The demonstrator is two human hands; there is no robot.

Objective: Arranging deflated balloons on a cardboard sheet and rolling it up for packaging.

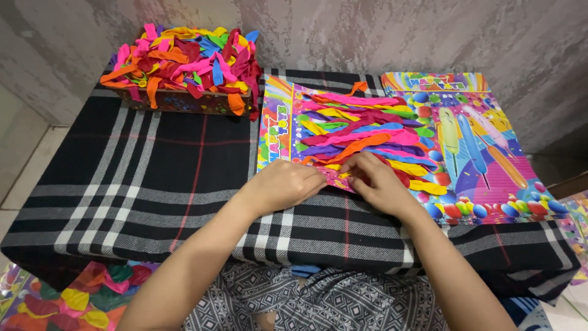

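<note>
**Both hands pinching at the card's near edge**

Pinching grip on both sides: I see my left hand and right hand nipping the lower edge of the balloon-covered card on the plaid surface. Judging by this, balloons are being fixed on; next needs steady fingertip pressure. Two cards, one heaped box beyond.

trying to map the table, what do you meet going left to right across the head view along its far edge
box of loose balloons → card with balloons laid on it → bare printed card. The left hand and right hand sit nearer, at the middle card's near edge.
</note>
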